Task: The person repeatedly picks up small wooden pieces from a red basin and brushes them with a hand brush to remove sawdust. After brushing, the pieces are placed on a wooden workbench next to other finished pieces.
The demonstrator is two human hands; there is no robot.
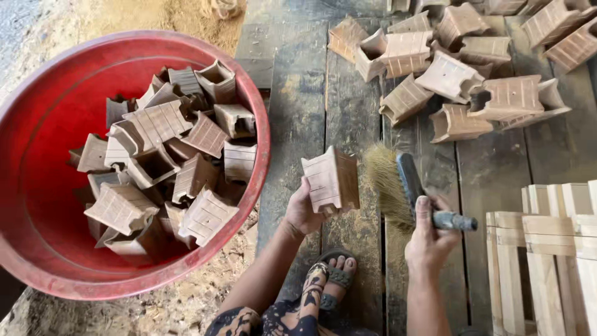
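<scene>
Above the plank floor (298,112), both hands grip: left (303,210) raises a clay block (331,180), right (428,239) a brush (404,186).

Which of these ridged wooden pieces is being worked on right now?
Right of the red tub, over the dark plank floor, the left hand holds one ridged wooden block beside the brush. Unlike the others, it is lifted, in neither pile.

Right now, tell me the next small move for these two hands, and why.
Probably sweep the brush across the clay piece. The left hand holds the piece up, the right hand grips the brush beside it, bristles not quite touching, and the red tub already holds similar pieces.
</scene>
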